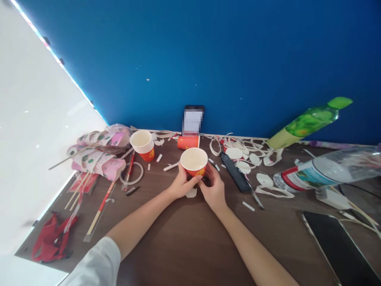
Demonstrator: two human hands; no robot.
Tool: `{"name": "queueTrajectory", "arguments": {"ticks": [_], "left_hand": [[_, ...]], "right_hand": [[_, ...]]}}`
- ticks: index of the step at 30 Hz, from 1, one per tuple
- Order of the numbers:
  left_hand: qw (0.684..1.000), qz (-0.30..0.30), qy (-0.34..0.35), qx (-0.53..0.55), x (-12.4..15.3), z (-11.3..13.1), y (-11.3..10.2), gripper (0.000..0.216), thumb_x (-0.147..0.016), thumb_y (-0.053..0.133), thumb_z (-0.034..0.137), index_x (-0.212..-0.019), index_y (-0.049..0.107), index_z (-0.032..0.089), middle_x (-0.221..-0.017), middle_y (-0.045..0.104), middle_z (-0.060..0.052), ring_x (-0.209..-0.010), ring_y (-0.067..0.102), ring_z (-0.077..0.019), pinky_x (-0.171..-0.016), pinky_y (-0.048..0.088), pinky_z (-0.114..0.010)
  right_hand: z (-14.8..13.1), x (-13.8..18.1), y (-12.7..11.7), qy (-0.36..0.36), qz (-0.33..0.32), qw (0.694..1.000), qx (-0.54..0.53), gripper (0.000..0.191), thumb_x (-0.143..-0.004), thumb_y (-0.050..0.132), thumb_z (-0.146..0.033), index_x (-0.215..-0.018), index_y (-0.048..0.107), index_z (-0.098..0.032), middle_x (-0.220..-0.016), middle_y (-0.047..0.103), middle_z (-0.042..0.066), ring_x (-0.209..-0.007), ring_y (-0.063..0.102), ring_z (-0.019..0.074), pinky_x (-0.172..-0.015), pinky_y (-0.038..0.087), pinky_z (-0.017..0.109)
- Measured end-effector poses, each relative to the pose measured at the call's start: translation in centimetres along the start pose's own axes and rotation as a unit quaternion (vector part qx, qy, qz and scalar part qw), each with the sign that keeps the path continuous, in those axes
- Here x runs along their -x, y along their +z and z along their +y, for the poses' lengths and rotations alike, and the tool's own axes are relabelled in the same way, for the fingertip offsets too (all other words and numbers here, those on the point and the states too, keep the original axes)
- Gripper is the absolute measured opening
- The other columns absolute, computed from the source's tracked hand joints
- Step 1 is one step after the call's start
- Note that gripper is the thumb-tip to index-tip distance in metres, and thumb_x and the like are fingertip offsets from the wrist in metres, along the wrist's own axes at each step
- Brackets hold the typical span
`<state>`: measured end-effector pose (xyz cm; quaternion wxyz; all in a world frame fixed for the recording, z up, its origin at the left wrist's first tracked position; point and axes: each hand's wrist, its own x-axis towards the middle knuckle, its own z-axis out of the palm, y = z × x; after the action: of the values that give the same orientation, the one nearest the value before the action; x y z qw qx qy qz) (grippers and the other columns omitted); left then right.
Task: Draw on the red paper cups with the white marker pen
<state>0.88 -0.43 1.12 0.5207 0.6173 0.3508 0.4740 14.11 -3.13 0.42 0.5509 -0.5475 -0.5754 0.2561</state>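
A red paper cup with a white inside and a yellow print stands upright between my two hands. My left hand is closed round its left side, thumb on the front. From the right, my right hand grips the same cup, its thumb close to the left one. Just behind lies another red paper cup on its side, below a propped-up phone against the blue wall. To the left stands a stack of paper cups. A small white paper scrap lies under my hands.
White paper rings and discs litter the back right, beside a black box cutter. A green bottle, a clear bottle and a phone are at right. Wrapped chopsticks, a tape ring and red straps lie left.
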Motion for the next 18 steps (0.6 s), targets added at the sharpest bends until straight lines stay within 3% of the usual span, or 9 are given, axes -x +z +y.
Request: {"name": "queueTrajectory", "arguments": {"ticks": [4, 11, 18], "left_hand": [[0.998, 0.054, 0.031, -0.020, -0.1, 0.0, 0.1, 0.080, -0.075, 0.068, 0.054, -0.130, 0.023, 0.018, -0.127, 0.047, -0.016, -0.124, 0.048, -0.0268, -0.110, 0.035, -0.045], [0.993, 0.072, 0.061, -0.064, 0.1, -0.2, 0.1, 0.068, -0.074, 0.072, 0.045, -0.124, 0.035, 0.017, -0.126, 0.050, -0.016, -0.120, 0.051, -0.0284, -0.105, 0.038, -0.045], [0.990, 0.100, 0.067, -0.080, 0.5, -0.4, 0.7, 0.064, -0.077, 0.070, 0.039, -0.125, 0.034, 0.017, -0.127, 0.051, -0.017, -0.121, 0.052, -0.0277, -0.105, 0.038, -0.045]], "right_hand": [[1.0, -0.2, 0.3, 0.024, -0.048, 0.998, -0.032, 0.046, -0.080, 0.063, -0.040, -0.119, 0.060, -0.017, -0.115, 0.069, 0.014, -0.106, 0.067, 0.0263, -0.089, 0.055, 0.041], [0.1, 0.0, 0.0, 0.024, -0.002, 0.999, 0.041, 0.040, -0.075, 0.065, -0.041, -0.105, 0.067, -0.015, -0.096, 0.075, 0.011, -0.086, 0.071, 0.0263, -0.078, 0.056, 0.039], [0.4, 0.0, 0.1, 0.023, 0.022, 0.999, 0.027, 0.037, -0.074, 0.066, -0.042, -0.101, 0.068, -0.016, -0.097, 0.075, 0.012, -0.087, 0.072, 0.0264, -0.078, 0.056, 0.039]]}}
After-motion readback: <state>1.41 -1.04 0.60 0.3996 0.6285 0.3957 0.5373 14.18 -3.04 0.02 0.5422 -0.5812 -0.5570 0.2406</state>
